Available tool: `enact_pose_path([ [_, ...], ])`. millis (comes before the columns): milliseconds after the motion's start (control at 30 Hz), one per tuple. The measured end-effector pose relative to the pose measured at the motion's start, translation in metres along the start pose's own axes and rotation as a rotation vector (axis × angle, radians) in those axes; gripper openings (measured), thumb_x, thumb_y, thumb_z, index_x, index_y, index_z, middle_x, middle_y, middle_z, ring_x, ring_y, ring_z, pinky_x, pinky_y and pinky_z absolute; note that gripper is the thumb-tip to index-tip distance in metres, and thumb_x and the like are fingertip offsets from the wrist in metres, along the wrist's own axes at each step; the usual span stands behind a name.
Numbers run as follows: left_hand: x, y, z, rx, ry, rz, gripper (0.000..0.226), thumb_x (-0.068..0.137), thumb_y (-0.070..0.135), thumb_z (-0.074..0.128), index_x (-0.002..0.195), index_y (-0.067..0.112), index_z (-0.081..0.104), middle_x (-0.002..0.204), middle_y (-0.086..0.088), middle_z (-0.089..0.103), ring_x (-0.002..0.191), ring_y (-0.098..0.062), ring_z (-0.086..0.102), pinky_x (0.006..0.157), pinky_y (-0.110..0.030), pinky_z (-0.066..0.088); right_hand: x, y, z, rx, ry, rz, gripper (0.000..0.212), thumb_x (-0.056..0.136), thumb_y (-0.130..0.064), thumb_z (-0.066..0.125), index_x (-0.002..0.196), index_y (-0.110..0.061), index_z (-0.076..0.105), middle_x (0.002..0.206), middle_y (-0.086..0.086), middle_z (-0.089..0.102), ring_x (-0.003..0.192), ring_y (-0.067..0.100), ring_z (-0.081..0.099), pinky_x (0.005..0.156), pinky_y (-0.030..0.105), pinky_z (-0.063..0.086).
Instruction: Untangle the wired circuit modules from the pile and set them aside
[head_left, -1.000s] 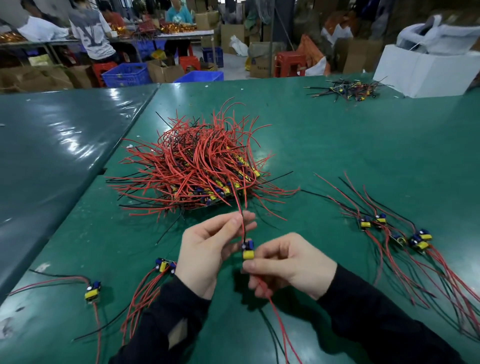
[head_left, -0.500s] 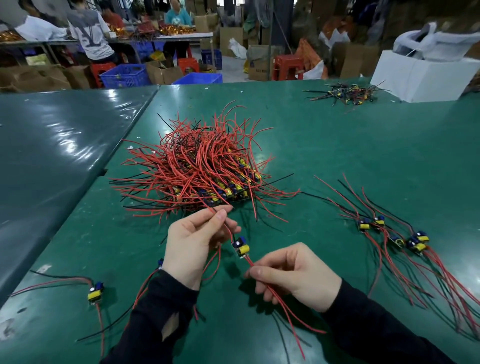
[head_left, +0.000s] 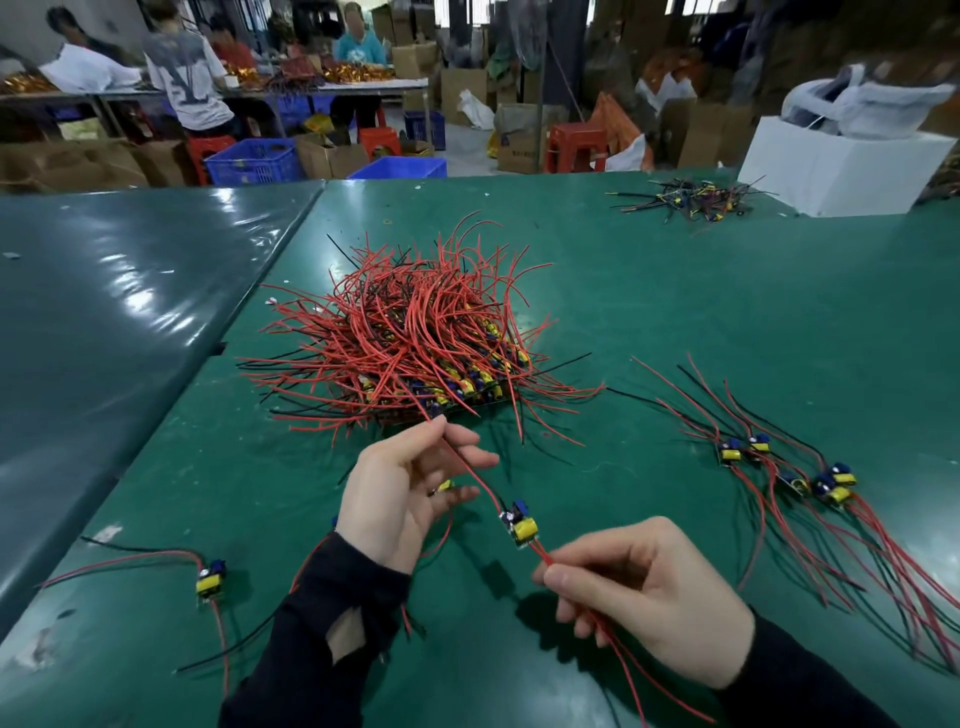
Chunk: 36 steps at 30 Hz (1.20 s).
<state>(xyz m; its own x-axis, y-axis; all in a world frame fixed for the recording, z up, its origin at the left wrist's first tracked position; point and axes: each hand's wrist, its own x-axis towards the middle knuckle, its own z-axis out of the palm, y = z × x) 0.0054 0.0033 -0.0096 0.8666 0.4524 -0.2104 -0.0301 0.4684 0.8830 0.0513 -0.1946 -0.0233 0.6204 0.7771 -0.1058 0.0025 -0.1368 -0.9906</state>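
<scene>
Wired circuit module, a small yellow-and-blue board with thin red leads (head_left: 519, 523), now hangs in the air between my two hands, lower and further to the right than a moment ago, when it sat just below my left fingers. My right hand (head_left: 644, 603) has drawn back toward me and pinches the module's red tail wires between thumb and curled fingers, just below the board. My left hand (head_left: 402, 493) is raised with fingers loosely spread, and the module's upper red lead runs across its fingertips toward the pile; whether those fingers actually grip the lead I cannot tell. That lead looks nearly taut, so I judge the module is almost clear of the tangle but not yet free. The large tangled heap of red and black wires with yellow modules (head_left: 415, 348) sits on the green table top (head_left: 727, 322), just beyond my left hand. Already separated modules lie in a fanned group to my right (head_left: 784, 467), and one single module rests at my left (head_left: 210, 578).
</scene>
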Motion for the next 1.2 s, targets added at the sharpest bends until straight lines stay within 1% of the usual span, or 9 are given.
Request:
enact_pose_path([
  [233, 0.000, -0.004, 0.002, -0.227, -0.107, -0.104, 0.040, 0.077, 0.041, 0.051, 0.057, 0.015, 0.073, 0.065, -0.001, 0.070, 0.076, -0.022, 0.073, 0.062, -0.032, 0.055, -0.018, -0.014, -0.027, -0.162, 0.030, -0.056, 0.025, 0.072, -0.028, 0.068, 0.081, -0.005, 0.074, 0.060, 0.014, 0.067, 0.048, 0.014, 0.058, 0.045, 0.021, 0.043],
  [433, 0.004, 0.016, -0.016, -0.327, -0.137, 0.025, 0.051, 0.079, 0.051, 0.046, 0.096, 0.015, 0.077, 0.113, -0.006, 0.070, 0.103, -0.023, 0.068, 0.077, -0.033, 0.057, -0.026, -0.030, -0.088, -0.207, 0.349, -0.117, 0.015, 0.068, -0.019, 0.065, 0.075, -0.019, 0.078, 0.055, 0.014, 0.065, 0.044, 0.012, 0.056, 0.043, 0.014, 0.044],
  [533, 0.002, 0.013, -0.009, -0.184, -0.090, 0.093, 0.055, 0.079, 0.052, 0.044, 0.093, 0.008, 0.074, 0.104, -0.013, 0.072, 0.091, -0.025, 0.071, 0.068, -0.028, 0.057, -0.023, -0.021, -0.136, -0.218, 0.554, 0.021, 0.012, 0.073, -0.013, 0.066, 0.067, -0.015, 0.077, 0.055, 0.010, 0.066, 0.041, 0.008, 0.055, 0.042, 0.010, 0.043],
  [667, -0.001, 0.008, -0.003, -0.096, -0.040, 0.123, 0.053, 0.093, 0.044, 0.035, 0.077, 0.005, 0.068, 0.075, -0.012, 0.070, 0.063, -0.022, 0.068, 0.052, -0.023, 0.053, -0.016, 0.004, -0.176, -0.479, 0.577, 0.272, 0.009, 0.083, -0.009, 0.068, 0.077, -0.003, 0.073, 0.057, 0.009, 0.069, 0.043, 0.014, 0.061, 0.040, 0.013, 0.046],
  [833, -0.003, 0.016, -0.011, -0.244, -0.060, 0.101, 0.058, 0.096, 0.038, 0.032, 0.062, 0.010, 0.070, 0.064, -0.007, 0.064, 0.053, -0.019, 0.061, 0.048, -0.021, 0.048, -0.029, -0.017, -0.199, -0.895, 0.579, 0.252, 0.034, 0.058, -0.059, 0.068, 0.080, -0.034, 0.068, 0.064, 0.003, 0.071, 0.059, 0.022, 0.068, 0.052, 0.025, 0.053],
  [933, -0.003, 0.017, -0.013, -0.237, -0.060, 0.124, 0.052, 0.094, 0.030, 0.034, 0.056, 0.014, 0.066, 0.058, -0.005, 0.059, 0.048, -0.018, 0.055, 0.045, -0.020, 0.045, -0.031, -0.058, -0.201, -1.067, 0.645, 0.069, 0.011, 0.069, -0.068, 0.065, 0.078, -0.065, 0.059, 0.078, -0.007, 0.068, 0.063, 0.003, 0.063, 0.073, 0.013, 0.044],
  [1033, 0.002, 0.010, -0.013, 0.165, 0.112, 0.282, 0.041, 0.087, 0.013, 0.043, 0.051, 0.016, 0.063, 0.053, -0.004, 0.058, 0.047, -0.018, 0.055, 0.044, -0.021, 0.043, -0.025, -0.094, -0.144, -0.894, 0.459, -0.116, 0.042, 0.069, -0.081, 0.050, 0.095, -0.052, 0.066, 0.084, -0.020, 0.071, 0.071, -0.004, 0.066, 0.066, 0.018, 0.053],
  [1100, 0.005, 0.004, -0.017, 0.724, 0.243, 0.437, 0.028, 0.081, 0.016, 0.049, 0.060, 0.016, 0.067, 0.061, 0.000, 0.066, 0.060, -0.016, 0.061, 0.055, -0.026, 0.048, -0.011, -0.093, -0.096, -0.792, 0.220, -0.270, 0.029, 0.080, -0.060, 0.059, 0.095, -0.039, 0.071, 0.082, -0.017, 0.073, 0.071, 0.000, 0.068, 0.063, 0.017, 0.054],
  [1200, 0.008, -0.008, -0.022, 1.442, 0.189, 0.400, 0.016, 0.085, 0.021, 0.058, 0.097, 0.018, 0.069, 0.099, -0.001, 0.066, 0.099, -0.021, 0.057, 0.087, -0.028, 0.042, 0.027, -0.059, -0.043, -0.700, -0.063, -0.190, 0.008, 0.087, -0.022, 0.066, 0.088, -0.020, 0.074, 0.072, -0.003, 0.072, 0.065, 0.010, 0.068, 0.060, 0.018, 0.052],
])
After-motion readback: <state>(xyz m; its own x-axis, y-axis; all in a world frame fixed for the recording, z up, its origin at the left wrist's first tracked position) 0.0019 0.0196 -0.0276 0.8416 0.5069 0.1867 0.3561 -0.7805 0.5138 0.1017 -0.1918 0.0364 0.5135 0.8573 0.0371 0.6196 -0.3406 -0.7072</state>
